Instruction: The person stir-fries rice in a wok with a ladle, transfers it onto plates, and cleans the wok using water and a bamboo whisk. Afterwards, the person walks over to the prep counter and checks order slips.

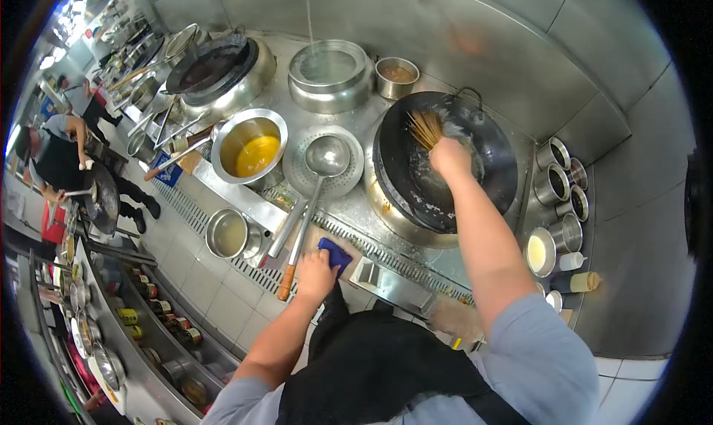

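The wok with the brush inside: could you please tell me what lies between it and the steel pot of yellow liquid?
In the head view, a round perforated strainer, with a ladle lying on it, sits between the wok and the pot.

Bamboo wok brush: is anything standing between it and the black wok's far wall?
Nothing visible does. The right hand grips the bamboo wok brush inside the black wok, bristles toward its far-left side.

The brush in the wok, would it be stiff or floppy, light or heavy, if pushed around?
The brush is probably springy, its thin strands standing out straight. Small beside the wok, it's likely light. The wok's wet-looking surface may let it slide.
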The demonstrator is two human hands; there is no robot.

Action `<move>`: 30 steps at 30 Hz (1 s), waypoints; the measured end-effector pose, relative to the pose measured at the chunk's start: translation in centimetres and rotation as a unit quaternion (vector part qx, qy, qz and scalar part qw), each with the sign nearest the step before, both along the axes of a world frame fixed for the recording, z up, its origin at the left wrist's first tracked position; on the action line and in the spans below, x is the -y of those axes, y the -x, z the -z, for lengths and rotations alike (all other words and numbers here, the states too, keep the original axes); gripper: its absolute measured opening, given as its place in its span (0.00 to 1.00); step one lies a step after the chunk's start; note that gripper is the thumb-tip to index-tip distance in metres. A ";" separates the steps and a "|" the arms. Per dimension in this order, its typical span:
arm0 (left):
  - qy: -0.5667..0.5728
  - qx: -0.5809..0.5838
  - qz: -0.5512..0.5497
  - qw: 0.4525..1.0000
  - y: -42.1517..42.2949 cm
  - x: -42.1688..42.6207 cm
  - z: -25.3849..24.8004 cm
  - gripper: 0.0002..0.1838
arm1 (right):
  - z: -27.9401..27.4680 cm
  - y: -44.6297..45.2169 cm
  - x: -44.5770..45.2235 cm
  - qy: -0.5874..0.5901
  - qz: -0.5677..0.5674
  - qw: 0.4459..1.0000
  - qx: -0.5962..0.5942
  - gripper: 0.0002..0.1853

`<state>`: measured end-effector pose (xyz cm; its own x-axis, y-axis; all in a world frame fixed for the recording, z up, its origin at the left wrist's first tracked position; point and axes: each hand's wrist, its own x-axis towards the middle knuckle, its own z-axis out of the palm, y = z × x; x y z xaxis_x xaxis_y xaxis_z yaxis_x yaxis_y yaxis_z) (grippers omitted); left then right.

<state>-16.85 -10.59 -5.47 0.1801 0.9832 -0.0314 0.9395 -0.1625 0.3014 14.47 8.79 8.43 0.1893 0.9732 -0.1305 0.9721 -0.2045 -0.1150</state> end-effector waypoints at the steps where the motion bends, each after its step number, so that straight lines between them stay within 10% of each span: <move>1: 0.003 0.000 0.003 1.000 0.4 0.0 -0.3 0.23 | -0.6 0.7 -0.2 0.003 0.019 1.000 -0.019 0.13; 5: 0.083 0.140 -0.039 0.986 0.5 -0.9 -2.1 0.18 | -2.4 3.2 7.2 0.035 -0.138 0.985 0.097 0.16; 9: 0.141 0.415 -0.058 0.897 1.5 -1.2 -4.5 0.19 | -0.9 -0.9 -0.4 -0.007 0.054 0.998 -0.011 0.17; 13: 0.262 0.505 0.006 0.822 3.4 -3.1 -5.8 0.20 | -2.7 0.5 1.4 0.025 -0.049 0.998 -0.024 0.15; 17: 0.368 0.807 -0.166 0.431 3.9 -4.0 -5.9 0.24 | -10.7 1.6 10.6 0.161 -0.164 0.971 0.072 0.16; 19: 0.350 0.858 -0.162 0.339 3.3 -3.6 -7.3 0.26 | -9.4 -0.5 9.4 0.215 -0.149 0.958 0.114 0.15; 24: 0.387 0.861 -0.163 0.287 -0.3 -2.0 -4.4 0.30 | -2.0 -2.8 2.3 0.065 0.019 0.997 0.024 0.13; 30: 0.424 0.855 -0.151 0.259 -3.2 -0.8 -5.8 0.30 | -8.7 0.5 13.7 0.181 -0.166 0.957 0.153 0.12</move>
<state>-13.68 -9.78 0.31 0.5620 0.7311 -0.3869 -0.7530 0.6458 0.1266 13.97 -4.95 17.10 -0.0399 0.8882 -0.4577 0.9672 0.1494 0.2057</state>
